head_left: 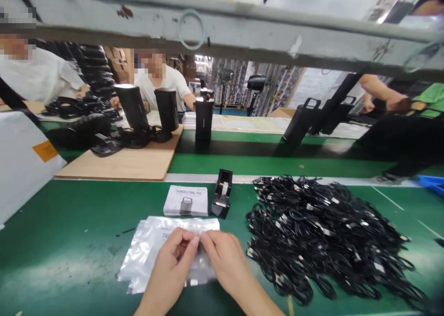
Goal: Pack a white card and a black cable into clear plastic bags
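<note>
My left hand (172, 259) and my right hand (224, 257) meet over a stack of clear plastic bags (145, 249) on the green table. Both hands pinch the top bag near its upper edge, fingertips almost touching each other. Behind the bags lies a small stack of white printed booklets (186, 200), with a black tape dispenser (221, 193) just to their right. A big heap of coiled black cables (326, 232) lies to the right of my right hand.
A wooden board (138, 161) at the back left carries black speakers (133, 108) and stands. More black speakers (204, 119) stand on the far belt. Other people work across the belt. A white box (17, 158) sits at the left; a grey shelf rail (222, 29) runs overhead.
</note>
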`<state>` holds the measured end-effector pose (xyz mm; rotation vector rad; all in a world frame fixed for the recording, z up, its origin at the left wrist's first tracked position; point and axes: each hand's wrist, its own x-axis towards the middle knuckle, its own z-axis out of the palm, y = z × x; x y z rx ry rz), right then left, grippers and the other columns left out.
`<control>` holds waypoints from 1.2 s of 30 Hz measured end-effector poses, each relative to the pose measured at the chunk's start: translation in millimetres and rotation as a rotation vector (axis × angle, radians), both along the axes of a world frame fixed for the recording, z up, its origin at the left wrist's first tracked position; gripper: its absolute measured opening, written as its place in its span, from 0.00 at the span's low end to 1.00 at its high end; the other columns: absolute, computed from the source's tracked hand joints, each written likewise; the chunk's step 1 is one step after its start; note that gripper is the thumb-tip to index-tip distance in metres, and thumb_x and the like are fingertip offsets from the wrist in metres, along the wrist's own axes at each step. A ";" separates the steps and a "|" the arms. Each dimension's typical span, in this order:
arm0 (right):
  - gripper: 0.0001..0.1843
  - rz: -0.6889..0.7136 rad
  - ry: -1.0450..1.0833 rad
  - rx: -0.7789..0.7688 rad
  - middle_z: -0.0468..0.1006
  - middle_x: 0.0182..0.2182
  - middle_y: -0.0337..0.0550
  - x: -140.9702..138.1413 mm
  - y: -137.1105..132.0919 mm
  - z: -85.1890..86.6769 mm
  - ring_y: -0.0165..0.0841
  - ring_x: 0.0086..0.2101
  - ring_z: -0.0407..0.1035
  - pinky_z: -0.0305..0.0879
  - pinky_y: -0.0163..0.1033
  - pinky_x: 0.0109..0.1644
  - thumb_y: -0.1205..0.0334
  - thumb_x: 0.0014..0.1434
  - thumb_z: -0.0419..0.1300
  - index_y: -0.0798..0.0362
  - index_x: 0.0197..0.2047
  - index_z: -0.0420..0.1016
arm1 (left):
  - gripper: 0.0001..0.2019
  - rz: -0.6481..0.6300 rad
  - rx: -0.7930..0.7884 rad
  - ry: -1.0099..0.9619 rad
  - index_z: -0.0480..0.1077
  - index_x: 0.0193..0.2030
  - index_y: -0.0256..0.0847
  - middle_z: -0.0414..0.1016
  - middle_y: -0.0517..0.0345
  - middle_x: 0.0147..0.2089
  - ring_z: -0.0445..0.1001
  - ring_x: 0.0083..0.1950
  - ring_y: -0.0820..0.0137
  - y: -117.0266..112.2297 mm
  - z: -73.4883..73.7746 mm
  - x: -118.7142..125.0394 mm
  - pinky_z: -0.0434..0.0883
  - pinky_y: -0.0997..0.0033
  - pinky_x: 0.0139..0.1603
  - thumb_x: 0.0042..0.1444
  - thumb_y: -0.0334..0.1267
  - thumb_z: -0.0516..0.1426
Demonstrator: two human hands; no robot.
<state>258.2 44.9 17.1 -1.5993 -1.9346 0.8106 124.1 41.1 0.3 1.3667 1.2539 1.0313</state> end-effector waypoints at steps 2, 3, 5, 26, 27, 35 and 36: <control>0.24 0.137 0.072 -0.049 0.74 0.23 0.38 0.9 -0.8 13.9 0.30 0.26 0.66 0.54 0.31 0.29 0.57 0.64 0.40 0.53 0.27 0.73 | 0.11 0.041 -0.013 -0.071 0.65 0.28 0.40 0.64 0.63 0.25 0.66 0.28 0.72 3.4 10.6 -2.9 0.65 0.75 0.30 0.53 0.46 0.54; 0.21 0.197 0.109 -0.059 0.75 0.25 0.37 1.4 -0.3 20.8 0.30 0.27 0.66 0.55 0.31 0.29 0.57 0.63 0.43 0.53 0.29 0.73 | 0.12 0.064 -0.008 -0.100 0.64 0.27 0.40 0.64 0.64 0.24 0.66 0.27 0.72 4.4 16.4 -4.9 0.65 0.75 0.29 0.52 0.46 0.54; 0.12 0.257 0.136 -0.033 0.76 0.28 0.36 1.5 3.5 34.9 0.30 0.30 0.67 0.56 0.30 0.33 0.58 0.58 0.52 0.52 0.31 0.74 | 0.11 0.102 0.028 -0.125 0.65 0.26 0.40 0.63 0.64 0.24 0.65 0.27 0.73 5.1 28.1 -10.3 0.64 0.76 0.28 0.52 0.46 0.55; 0.03 0.872 0.141 0.080 0.68 0.50 0.46 48.5 30.8 139.5 0.35 0.50 0.62 0.56 0.38 0.54 0.69 0.49 0.62 0.54 0.26 0.72 | 0.12 -0.132 0.000 -0.234 0.72 0.25 0.40 0.71 0.62 0.24 0.66 0.28 0.74 -0.6 33.3 -31.5 0.64 0.78 0.31 0.51 0.46 0.57; 0.02 0.831 0.143 0.068 0.68 0.49 0.45 53.9 30.3 133.6 0.35 0.50 0.63 0.56 0.38 0.54 0.68 0.50 0.62 0.54 0.27 0.71 | 0.13 -0.093 0.013 -0.177 0.73 0.26 0.40 0.72 0.61 0.26 0.66 0.29 0.74 -1.9 35.3 -31.4 0.64 0.78 0.32 0.52 0.47 0.55; 0.19 0.241 0.375 -0.076 0.74 0.38 0.42 43.8 17.9 45.7 0.34 0.38 0.67 0.63 0.38 0.44 0.60 0.46 0.65 0.52 0.42 0.70 | 0.16 0.173 0.048 -0.004 0.73 0.38 0.42 0.78 0.57 0.34 0.72 0.39 0.66 3.3 35.2 -26.6 0.67 0.71 0.41 0.55 0.49 0.50; 0.10 0.191 0.396 -0.078 0.75 0.33 0.41 38.5 16.5 37.7 0.32 0.35 0.68 0.63 0.37 0.41 0.60 0.49 0.62 0.54 0.36 0.72 | 0.15 0.148 0.048 0.006 0.72 0.38 0.42 0.78 0.57 0.35 0.73 0.38 0.66 5.1 33.1 -27.2 0.68 0.71 0.40 0.53 0.49 0.52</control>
